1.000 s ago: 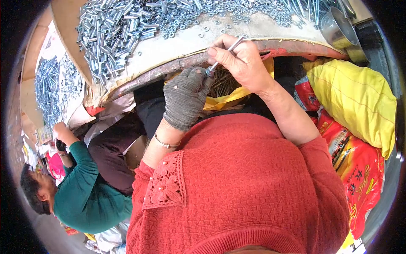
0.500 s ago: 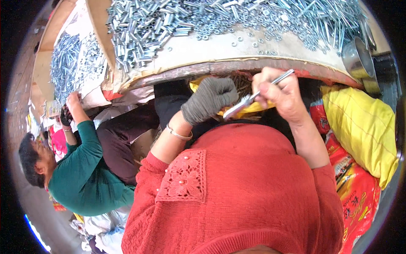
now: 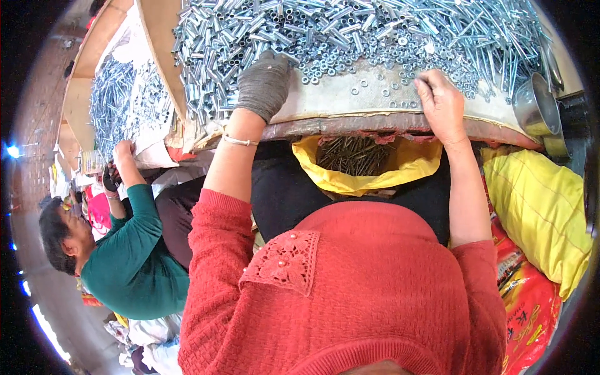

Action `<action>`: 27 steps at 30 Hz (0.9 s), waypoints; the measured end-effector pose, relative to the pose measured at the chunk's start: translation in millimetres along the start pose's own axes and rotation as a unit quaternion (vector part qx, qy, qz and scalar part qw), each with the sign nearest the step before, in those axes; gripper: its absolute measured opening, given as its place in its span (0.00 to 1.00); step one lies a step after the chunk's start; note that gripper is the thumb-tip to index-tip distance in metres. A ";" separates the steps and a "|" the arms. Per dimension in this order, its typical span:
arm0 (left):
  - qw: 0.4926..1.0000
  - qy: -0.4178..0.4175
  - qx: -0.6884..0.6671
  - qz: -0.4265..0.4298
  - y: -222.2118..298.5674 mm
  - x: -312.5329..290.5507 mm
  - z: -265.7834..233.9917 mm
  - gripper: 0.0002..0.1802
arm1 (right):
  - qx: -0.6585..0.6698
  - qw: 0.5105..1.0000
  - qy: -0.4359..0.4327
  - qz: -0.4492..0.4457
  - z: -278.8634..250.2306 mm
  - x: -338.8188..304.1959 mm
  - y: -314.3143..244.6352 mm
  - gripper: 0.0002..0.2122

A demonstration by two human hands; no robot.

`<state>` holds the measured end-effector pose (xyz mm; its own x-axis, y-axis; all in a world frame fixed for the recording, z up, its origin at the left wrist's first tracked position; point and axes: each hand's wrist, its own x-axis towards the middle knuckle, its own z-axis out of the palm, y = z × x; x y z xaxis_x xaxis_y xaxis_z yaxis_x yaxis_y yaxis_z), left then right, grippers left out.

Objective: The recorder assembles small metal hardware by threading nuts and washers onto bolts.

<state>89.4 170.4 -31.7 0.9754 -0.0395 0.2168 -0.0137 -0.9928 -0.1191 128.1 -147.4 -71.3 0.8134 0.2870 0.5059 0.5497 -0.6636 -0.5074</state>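
Note:
My left hand (image 3: 265, 87), in a grey knitted glove, reaches into the pile of short metal sleeves (image 3: 219, 59) on the table. Its fingers bend down among them, and one sleeve lies against the thumb side; whether it is gripped is hidden. My bare right hand (image 3: 442, 106) hangs over the table's near edge with fingers curled and pressed to the thumb. Anything pinched there is too small to make out. Loose nuts and washers (image 3: 400, 75) lie just beyond it. Below, between my legs, an open yellow sack (image 3: 350, 184) holds many dark metal rods or bolts (image 3: 356, 155).
Long thin bolts (image 3: 500, 37) are heaped at the far right, beside a metal bowl (image 3: 536, 103). A wooden divider (image 3: 164, 56) separates another heap, where a co-worker in a green top (image 3: 134, 275) sits. A full yellow sack (image 3: 537, 212) stands at my right.
Both hands have moved forward from above my lap to the table, the left going left. The bolt-like metal piece they held has left my hands. The open yellow sack is uncovered.

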 end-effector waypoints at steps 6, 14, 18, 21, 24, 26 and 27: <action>0.998 -0.048 -0.034 -0.005 -0.2 -10.6 -2.3 0.12 | 0.005 1.000 -0.017 -0.004 -4.3 1.1 0.5 0.06; 0.894 0.032 -0.422 -0.149 -20.4 -20.5 6.1 0.07 | 0.031 0.999 -0.013 0.010 -5.0 0.1 1.4 0.06; 0.992 0.034 -0.074 0.097 -24.1 -14.9 10.2 0.06 | 0.060 0.998 -0.010 0.025 -3.5 -0.2 4.0 0.05; 0.992 -0.079 -0.002 0.094 -20.7 -15.3 0.9 0.10 | 0.060 0.998 -0.007 0.027 -3.5 -0.7 4.7 0.05; 0.994 -0.085 -0.006 0.068 -21.9 -31.3 -0.6 0.10 | 0.055 0.998 -0.004 0.017 -2.8 -0.1 5.6 0.05; 0.996 -0.068 0.006 0.063 -20.3 -39.0 0.0 0.10 | 0.053 0.999 -0.003 0.010 -3.0 -0.2 6.1 0.05; 0.996 -0.057 0.005 0.065 -19.1 -41.7 -2.0 0.10 | 0.054 0.998 -0.002 0.014 -2.7 0.6 5.0 0.05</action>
<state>48.6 190.8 -36.5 0.9841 -0.1544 0.0881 -0.1402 -0.9789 -0.1485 130.8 -152.5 -71.6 0.8294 0.2718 0.4881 0.5439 -0.5925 -0.5943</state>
